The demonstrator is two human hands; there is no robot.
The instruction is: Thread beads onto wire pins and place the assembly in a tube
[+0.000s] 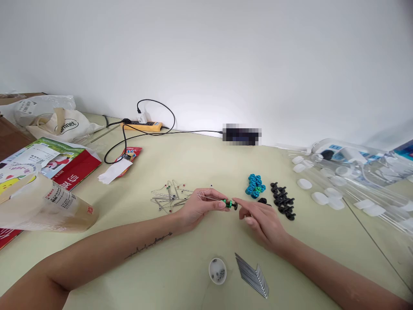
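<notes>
Pale table (pixel 180 267), blue pieces (pixel 253 187), black pieces (pixel 284 201), metal rods (pixel 252 276), white cup (pixel 222 263)

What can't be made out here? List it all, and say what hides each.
All in the head view:
Green part: partly covered by the left grip.
Black piece: partly hidden behind the right grip.
Dark device: details lost to coarse blurring blocks.
Bits in the small cup: too small to count surely.
Drink cup: cut off by the left edge.
</notes>
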